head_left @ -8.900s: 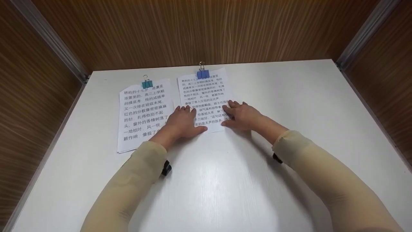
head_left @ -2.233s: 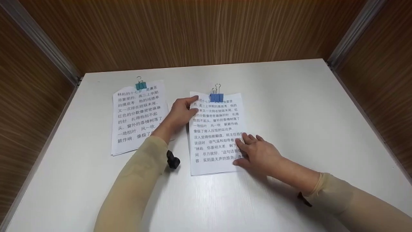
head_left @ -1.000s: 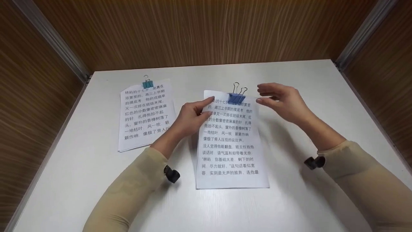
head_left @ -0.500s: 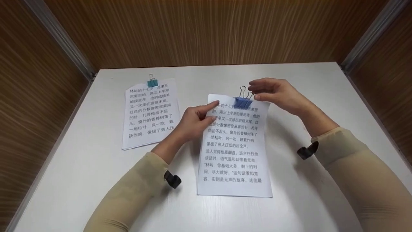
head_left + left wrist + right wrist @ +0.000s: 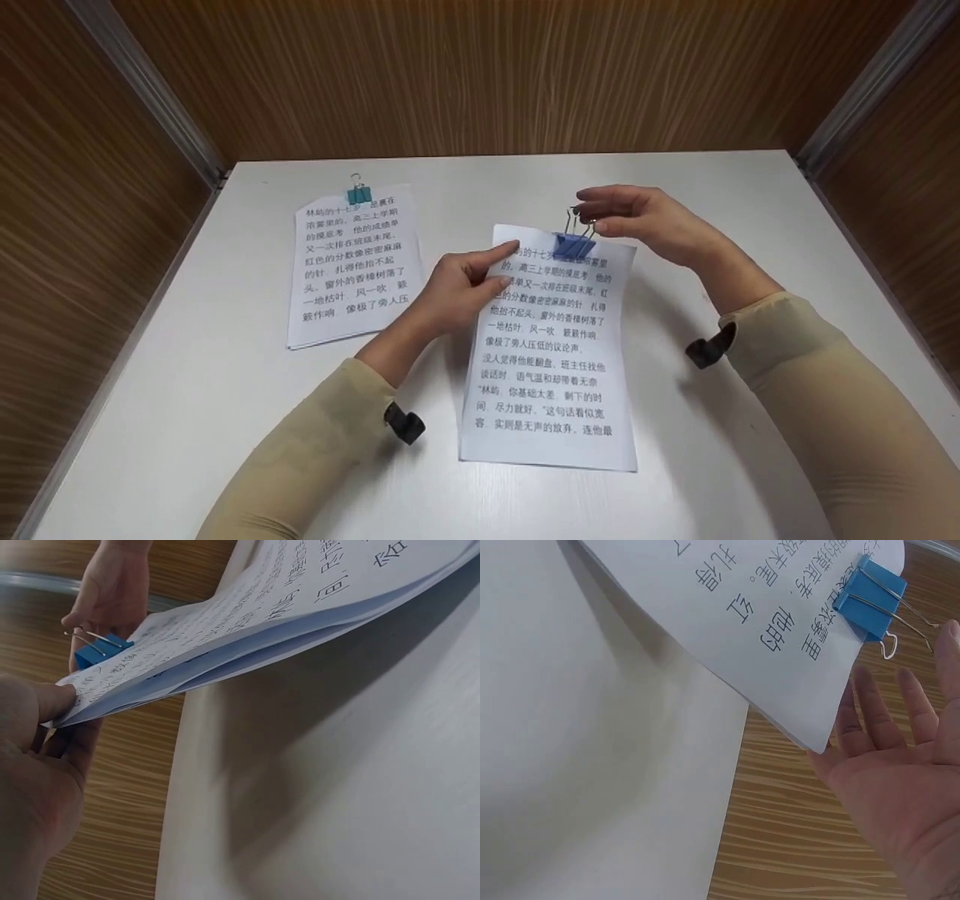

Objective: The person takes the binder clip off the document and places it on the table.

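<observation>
My left hand (image 5: pixel 454 296) pinches the upper left edge of a stack of printed paper (image 5: pixel 547 360), thumb on top. In the left wrist view the paper (image 5: pixel 247 630) is tilted off the table, its sheets slightly parted along the edge. A blue binder clip (image 5: pixel 574 245) sits on the stack's top edge, wire handles raised. Beside those handles is my right hand (image 5: pixel 660 225), with thumb and fingers apart. The right wrist view has that hand's thumb close to the handle ends of the clip (image 5: pixel 870 596), its other fingers spread behind the paper corner.
Another printed stack (image 5: pixel 352 270) with a teal binder clip (image 5: pixel 359 196) lies flat on the white table (image 5: pixel 187 360) to the left. Brown wood-grain panels (image 5: pixel 495 82) stand around the back and sides.
The blue-clipped stack came from lying flat at the back to being lifted nearer me. My right hand left its lower edge and rose to the clip; my left hand took its upper left edge.
</observation>
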Motion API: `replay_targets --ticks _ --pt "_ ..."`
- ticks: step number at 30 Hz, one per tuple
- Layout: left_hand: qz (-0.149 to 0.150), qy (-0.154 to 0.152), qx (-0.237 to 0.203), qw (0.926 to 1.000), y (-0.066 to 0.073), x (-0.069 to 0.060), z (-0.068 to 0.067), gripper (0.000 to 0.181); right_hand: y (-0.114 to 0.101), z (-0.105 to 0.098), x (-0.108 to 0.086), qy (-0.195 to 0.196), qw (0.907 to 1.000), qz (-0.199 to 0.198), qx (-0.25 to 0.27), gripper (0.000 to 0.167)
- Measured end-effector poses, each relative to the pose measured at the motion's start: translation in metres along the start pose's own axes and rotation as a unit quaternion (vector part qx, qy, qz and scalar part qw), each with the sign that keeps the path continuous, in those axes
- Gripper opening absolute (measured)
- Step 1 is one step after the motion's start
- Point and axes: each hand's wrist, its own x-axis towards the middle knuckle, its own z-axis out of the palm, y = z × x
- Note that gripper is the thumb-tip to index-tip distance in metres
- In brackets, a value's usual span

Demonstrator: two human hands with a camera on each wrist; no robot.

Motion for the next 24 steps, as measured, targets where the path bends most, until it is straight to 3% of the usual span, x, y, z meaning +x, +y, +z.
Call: replay_targets --ticks 8,24 --pt "0.013 -0.004 -0.002 0.9999 0.000 0.000 0.001 0.052 -0.006 0.001 0.000 -0.020 0.9974 -0.011 0.068 0.052" --pt "0.003 -0.002 -0.020 0.9998 -0.002 -0.001 0.000 0.054 -0.012 0.010 0.001 -0.018 0.9931 -0.016 0.115 0.047"
